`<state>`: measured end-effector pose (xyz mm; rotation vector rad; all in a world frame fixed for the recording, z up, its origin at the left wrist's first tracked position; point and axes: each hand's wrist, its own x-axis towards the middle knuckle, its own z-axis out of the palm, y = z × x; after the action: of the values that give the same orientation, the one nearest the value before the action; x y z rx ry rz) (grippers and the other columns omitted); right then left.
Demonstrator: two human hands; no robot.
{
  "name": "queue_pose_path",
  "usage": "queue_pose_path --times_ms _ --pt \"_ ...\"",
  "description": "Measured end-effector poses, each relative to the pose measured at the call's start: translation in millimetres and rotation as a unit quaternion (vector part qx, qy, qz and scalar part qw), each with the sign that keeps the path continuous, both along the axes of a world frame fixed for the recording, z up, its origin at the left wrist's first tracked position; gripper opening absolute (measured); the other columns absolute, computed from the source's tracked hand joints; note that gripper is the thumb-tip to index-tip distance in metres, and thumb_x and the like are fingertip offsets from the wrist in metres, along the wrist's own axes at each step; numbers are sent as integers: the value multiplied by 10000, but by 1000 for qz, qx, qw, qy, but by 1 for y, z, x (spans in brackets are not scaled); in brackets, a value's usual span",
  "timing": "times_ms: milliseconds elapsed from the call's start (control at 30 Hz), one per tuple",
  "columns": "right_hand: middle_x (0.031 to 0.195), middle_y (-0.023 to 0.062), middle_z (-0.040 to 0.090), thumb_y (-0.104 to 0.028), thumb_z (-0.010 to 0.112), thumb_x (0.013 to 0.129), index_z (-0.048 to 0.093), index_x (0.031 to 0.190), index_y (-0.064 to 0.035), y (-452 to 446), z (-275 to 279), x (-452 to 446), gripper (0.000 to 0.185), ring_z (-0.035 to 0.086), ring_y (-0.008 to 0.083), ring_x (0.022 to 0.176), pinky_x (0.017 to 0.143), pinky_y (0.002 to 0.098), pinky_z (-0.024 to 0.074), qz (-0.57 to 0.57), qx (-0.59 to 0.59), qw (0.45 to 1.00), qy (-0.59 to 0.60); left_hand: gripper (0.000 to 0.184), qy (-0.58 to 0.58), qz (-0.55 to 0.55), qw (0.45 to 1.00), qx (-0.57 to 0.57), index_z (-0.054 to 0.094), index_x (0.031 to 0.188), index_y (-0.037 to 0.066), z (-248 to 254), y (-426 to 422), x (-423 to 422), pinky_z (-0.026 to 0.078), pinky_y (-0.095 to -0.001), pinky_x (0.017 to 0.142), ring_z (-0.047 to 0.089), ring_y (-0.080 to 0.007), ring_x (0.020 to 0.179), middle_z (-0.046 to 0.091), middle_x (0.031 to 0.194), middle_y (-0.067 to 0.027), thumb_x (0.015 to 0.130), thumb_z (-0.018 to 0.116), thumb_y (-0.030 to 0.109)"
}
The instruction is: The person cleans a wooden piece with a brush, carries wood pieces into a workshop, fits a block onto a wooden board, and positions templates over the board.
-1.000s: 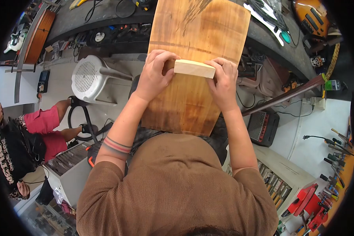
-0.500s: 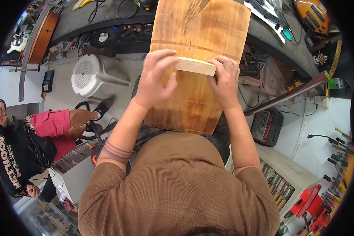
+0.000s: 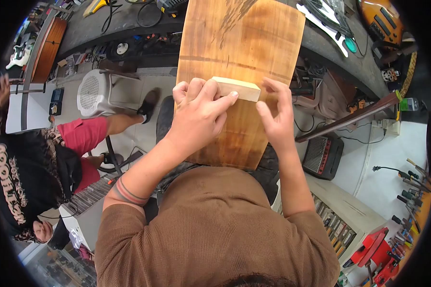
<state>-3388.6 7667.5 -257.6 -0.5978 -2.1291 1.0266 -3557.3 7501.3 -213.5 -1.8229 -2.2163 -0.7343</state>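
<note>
A broad, flat wooden board [image 3: 234, 131] with brown grain and dark streaks leans out from my lap to the workbench. On its face is a short pale wood block [image 3: 246, 90], lying crosswise and slightly tilted down to the right. My left hand [image 3: 197, 112] is closed around the block's left end, with the thumb along its near side. Just off the block's right end, my right hand [image 3: 278, 117] is open, thumb and fingers apart, with nothing in it.
A dark workbench [image 3: 124, 24] with tools and cables runs behind the board. At left are a white plastic stool [image 3: 93, 93] and another person in red shorts [image 3: 84, 136]. On the right stand a small amplifier [image 3: 323, 155], a long dark wooden bar [image 3: 347, 117] and a red vise [image 3: 373, 248].
My left hand has closed on the block's left end, while my right hand has let go of the right end. The block sits slightly lower. The person at left has stepped inward.
</note>
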Motion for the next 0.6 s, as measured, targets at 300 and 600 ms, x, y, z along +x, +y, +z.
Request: queue_pose_path --times_ms 300,600 --pt "792 -39 522 -187 829 1005 605 1266 -29 -5 13 -16 379 460 45 694 628 238 414 -19 -294 955 -43 335 -85 -1 996 -37 843 1151 201 -1 0 -12 352 -440 981 528 -246 1033 518 980 -17 841 817 76" --pt "848 16 655 -174 796 1043 564 1284 9 -8 23 -17 381 566 53 716 633 242 466 -22 -423 905 -51 497 -455 86 886 32 659 1197 43 -22 20 -36 497 -387 996 593 -260 1086 614 1140 -82 875 946 289"
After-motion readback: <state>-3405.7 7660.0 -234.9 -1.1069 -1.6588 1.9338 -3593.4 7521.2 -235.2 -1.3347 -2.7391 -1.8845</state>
